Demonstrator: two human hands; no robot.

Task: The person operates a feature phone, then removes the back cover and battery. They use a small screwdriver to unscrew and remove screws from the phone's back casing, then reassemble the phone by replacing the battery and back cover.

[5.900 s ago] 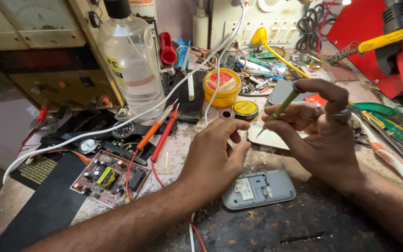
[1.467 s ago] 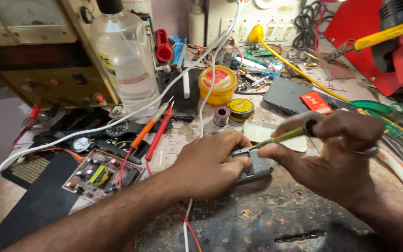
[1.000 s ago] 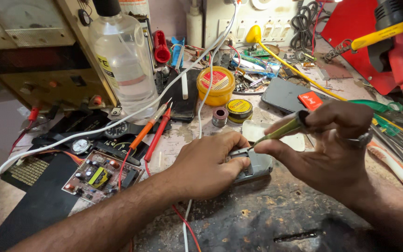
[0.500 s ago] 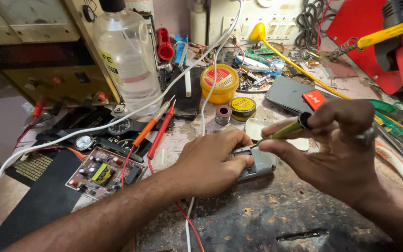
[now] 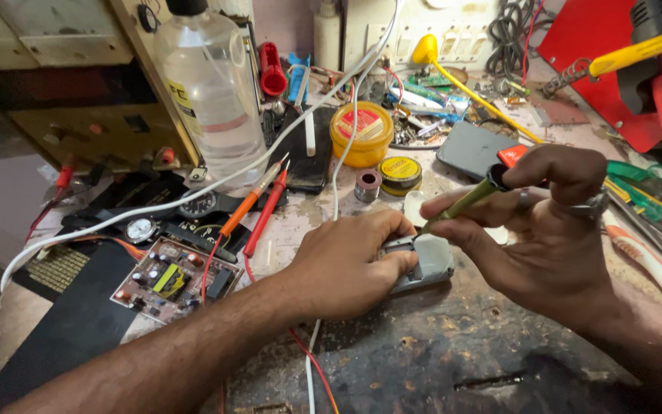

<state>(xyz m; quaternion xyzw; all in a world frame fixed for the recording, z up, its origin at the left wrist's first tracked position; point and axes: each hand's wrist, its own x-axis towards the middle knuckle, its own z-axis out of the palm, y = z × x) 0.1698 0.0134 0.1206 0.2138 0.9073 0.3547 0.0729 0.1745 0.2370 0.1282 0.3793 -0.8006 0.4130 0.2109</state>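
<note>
While your left hand (image 5: pixel 346 264) presses down on the small grey device (image 5: pixel 423 264) lying on the worn bench (image 5: pixel 453 360), just as it did half a second ago, your right hand (image 5: pixel 545 222) keeps its fingers pinched around the green-handled screwdriver (image 5: pixel 465 201). The tool slants down to the device's near end; only its handle has shifted slightly. The yellow tin (image 5: pixel 362 134) sits well behind.

Stained workbench (image 5: pixel 438 360), pale switch panel (image 5: pixel 453 23), perhaps wall-mounted

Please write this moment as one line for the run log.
left hand: holds small grey device on bench | right hand: grip on green screwdriver, tip at device
</note>
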